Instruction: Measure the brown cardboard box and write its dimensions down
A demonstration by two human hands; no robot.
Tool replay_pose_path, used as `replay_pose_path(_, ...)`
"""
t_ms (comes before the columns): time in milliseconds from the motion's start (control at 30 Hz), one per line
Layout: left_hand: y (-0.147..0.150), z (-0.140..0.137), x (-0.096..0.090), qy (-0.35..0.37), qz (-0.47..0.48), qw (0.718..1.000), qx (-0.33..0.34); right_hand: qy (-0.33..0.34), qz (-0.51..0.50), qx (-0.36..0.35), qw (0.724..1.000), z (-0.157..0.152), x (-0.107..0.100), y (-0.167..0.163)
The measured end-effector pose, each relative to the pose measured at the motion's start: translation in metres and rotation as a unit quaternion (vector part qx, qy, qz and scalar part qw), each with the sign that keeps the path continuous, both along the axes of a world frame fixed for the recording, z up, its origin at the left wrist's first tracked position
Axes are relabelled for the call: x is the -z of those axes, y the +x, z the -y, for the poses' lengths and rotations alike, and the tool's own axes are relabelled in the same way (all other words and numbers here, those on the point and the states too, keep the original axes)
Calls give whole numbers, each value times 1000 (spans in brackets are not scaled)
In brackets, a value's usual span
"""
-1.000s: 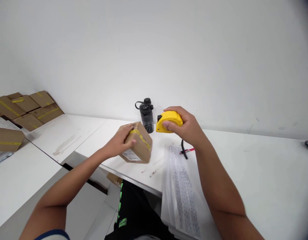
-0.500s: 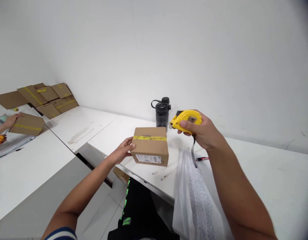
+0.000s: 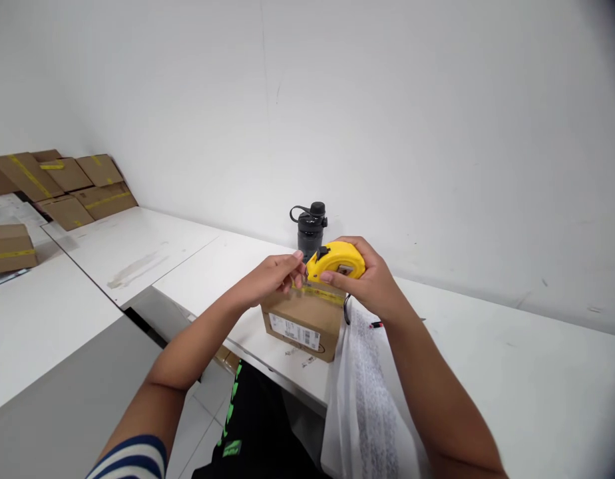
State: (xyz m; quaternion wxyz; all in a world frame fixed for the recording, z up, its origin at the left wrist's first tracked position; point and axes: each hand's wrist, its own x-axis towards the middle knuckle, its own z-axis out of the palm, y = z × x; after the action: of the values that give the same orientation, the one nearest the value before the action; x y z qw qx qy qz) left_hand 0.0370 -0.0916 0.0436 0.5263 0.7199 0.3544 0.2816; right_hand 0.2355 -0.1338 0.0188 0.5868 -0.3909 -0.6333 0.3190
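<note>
A yellow tape measure [image 3: 343, 258] is in my right hand [image 3: 375, 279], with the thumb across its side and the fingers over its back. At its mouth, the thumb and curled fingers of my left hand [image 3: 272, 278] close on the tape's front end; the hook itself is hidden behind the fingers. Both hands are above a small cardboard box [image 3: 307, 313] with yellow tape over its top and a white label on its front. The box sits on the white table near the front edge, its top partly covered by my hands.
A dark shaker bottle [image 3: 310, 229] stands behind the box by the wall. To the right lie white plastic packaging [image 3: 367, 399], hanging over the edge, and a red-and-black pen [image 3: 376, 324]. Several cardboard boxes [image 3: 68, 183] are stacked far left, with another box [image 3: 10, 249] nearer.
My left hand has let go of the box and come up to the tape measure's mouth. My right hand has brought the tape measure left and lower, over the box. The co-worker's hands have left view.
</note>
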Motion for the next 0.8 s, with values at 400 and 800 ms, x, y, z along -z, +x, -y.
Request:
replay_pose_path(400, -21, -22, 6, -54, 40, 998, 3, -8, 92, 56, 994, 13, -8, 21)
replay_pose_path(800, -66, -68, 52, -165, 51, 984, -52, -73, 256, 155, 951, 50, -23, 57)
